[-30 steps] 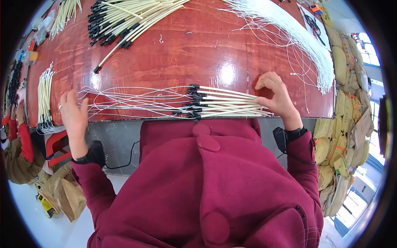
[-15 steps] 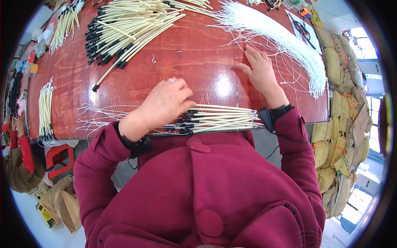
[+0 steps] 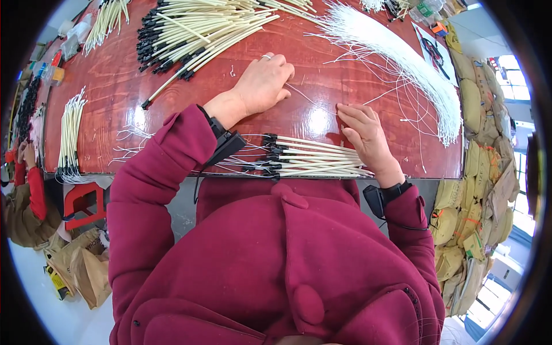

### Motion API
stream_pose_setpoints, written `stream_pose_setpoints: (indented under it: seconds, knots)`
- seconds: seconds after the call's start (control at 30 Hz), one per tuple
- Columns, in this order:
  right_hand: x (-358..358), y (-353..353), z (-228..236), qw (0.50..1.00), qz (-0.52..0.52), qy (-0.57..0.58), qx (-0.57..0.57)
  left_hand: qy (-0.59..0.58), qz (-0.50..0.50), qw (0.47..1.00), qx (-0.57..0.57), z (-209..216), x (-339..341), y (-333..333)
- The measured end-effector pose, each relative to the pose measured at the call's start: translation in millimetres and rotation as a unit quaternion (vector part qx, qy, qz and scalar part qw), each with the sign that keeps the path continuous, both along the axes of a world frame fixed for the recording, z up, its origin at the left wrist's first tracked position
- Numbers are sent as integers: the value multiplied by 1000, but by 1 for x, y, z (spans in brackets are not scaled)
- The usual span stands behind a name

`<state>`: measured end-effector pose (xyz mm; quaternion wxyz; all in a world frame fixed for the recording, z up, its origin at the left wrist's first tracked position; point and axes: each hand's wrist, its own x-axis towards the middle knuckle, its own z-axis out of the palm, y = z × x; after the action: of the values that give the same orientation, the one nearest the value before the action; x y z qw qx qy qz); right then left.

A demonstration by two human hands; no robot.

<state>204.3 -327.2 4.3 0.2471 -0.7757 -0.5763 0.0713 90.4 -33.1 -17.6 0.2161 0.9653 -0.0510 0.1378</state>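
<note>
My left hand is closed over the middle of the red-brown table, with one thin white wire coming out between its fingers. To the right, this wire runs to the fingertips of my right hand. Those fingers are stretched out over the table, with the thumb apart from them. Just below both hands, at the near edge, lies a row of cream tubes with black ends and white wires trailing left. My left sleeve hides part of those wires. A large sheaf of white wires lies beyond my right hand.
A big pile of cream tubes with black ends lies at the far left. A smaller bundle lies at the table's left edge. Stacked sacks stand on the right. Another person's red sleeve shows at far left.
My left hand has moved away from the tubes, farther out over the table. My right hand has come nearer, away from the wire sheaf. A single wire now stretches between them.
</note>
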Motion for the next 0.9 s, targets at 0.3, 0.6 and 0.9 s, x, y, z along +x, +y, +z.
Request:
stream_pose_setpoints:
  seconds: [0.3,0.6,0.9]
  knots:
    - [4,-1,-8,1000,0,16,16,15,5,1000,-21,-2,-22,3]
    - [20,-10,-1,1000,-20,-19,-10,63,138,988,23,13,-106,36]
    - [15,-7,-9,1000,-14,-2,7,-43,295,951,76,11,-91,107]
